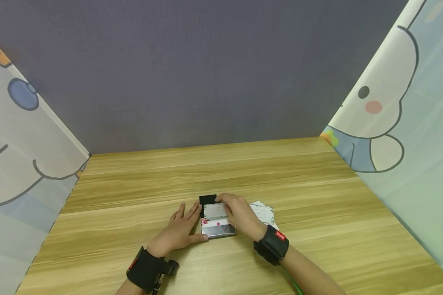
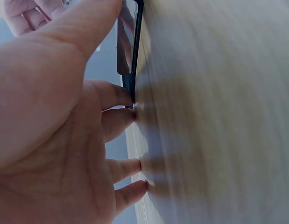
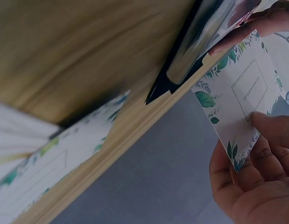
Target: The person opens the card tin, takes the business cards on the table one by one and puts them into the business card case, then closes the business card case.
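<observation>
An open card case (image 1: 219, 232), with a shiny metal front and a black flap (image 1: 208, 199), lies on the table. My right hand (image 1: 241, 214) pinches a white card with green leaf borders (image 3: 242, 93) between thumb and fingers. It holds this card tilted above the case. A card with a pink flower (image 1: 204, 221) shows at the case's left side. My left hand (image 1: 181, 229) rests at the left of the case with its fingers spread. Its thumb touches the front left corner, and its fingertips lie along the black edge.
Several loose leaf-bordered cards (image 1: 264, 213) lie in an overlapping pile on the table, right of the case and partly behind my right hand. The wood-grain table (image 1: 133, 180) meets a grey panel (image 1: 206, 82) at the back. Cartoon-printed sheets (image 1: 384, 98) stand at both sides.
</observation>
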